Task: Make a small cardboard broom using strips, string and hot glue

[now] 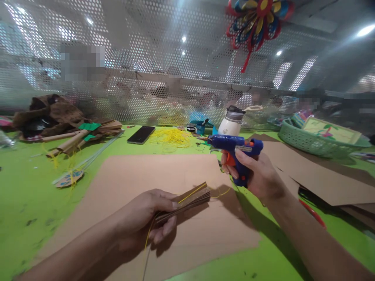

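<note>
Closest to me, the left hand (pixel 150 208) is closed around one small stack of cardboard strips (pixel 190 202), thumb pressed on top and fingers curled underneath. I can't count the layers at its far end. One yellow strand (pixel 191 193) runs along the top strip, and yellow string also hangs below the hand. The stack is held up over one large brown sheet (pixel 140 171), which lies on the green table (pixel 38 207).

To the right, and a little farther off, the right hand (pixel 260 171) is wrapped round the handle of one blue glue gun (pixel 234 142), fingers at its orange trigger; the nozzle points left, well apart from the stack. Just beyond that forearm, one curved red object (pixel 312 214) pokes out beside some overlapping brown boards (pixel 316 168).

Over on the left lies one patterned oval piece (pixel 69 178), then a bundle of brown rolls (pixel 73 141) with two green patches showing, and rumpled brown cloth (pixel 52 113) behind. Across the middle sit one dark phone (pixel 141 134), one heap of yellow string (pixel 171 136) and one white bottle (pixel 231 124); one green basket (pixel 319 138) stands at right. Farther back rises the perforated screen (pixel 140 93), with one colourful ornament (pixel 259 23) hanging high up.
</note>
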Action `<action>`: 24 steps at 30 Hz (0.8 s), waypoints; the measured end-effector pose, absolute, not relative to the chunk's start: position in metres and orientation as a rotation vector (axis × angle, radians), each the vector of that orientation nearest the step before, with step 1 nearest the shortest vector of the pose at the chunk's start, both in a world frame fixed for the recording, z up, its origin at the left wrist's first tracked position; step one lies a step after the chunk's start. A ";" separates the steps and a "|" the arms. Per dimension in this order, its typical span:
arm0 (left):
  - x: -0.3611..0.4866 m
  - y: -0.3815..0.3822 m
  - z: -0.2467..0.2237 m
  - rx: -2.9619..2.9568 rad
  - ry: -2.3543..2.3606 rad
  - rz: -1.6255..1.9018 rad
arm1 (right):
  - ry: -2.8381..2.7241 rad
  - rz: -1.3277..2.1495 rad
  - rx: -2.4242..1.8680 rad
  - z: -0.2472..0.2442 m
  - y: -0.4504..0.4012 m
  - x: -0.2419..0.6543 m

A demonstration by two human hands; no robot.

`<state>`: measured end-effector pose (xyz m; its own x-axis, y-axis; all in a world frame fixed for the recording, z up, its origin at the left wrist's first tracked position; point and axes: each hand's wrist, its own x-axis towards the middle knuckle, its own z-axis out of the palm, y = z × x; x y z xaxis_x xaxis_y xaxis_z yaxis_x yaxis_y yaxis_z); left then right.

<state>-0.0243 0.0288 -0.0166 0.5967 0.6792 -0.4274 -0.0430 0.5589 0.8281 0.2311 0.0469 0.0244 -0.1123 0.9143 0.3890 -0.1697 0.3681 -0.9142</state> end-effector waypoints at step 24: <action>-0.025 0.031 -0.006 0.869 0.730 0.563 | -1.202 1.253 -0.918 -0.005 0.067 0.230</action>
<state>-0.0255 0.0312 -0.0061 0.6290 0.7009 -0.3361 -0.1469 0.5318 0.8341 0.2300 0.0667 -0.0048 -0.0810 0.9850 0.1527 -0.1939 0.1347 -0.9717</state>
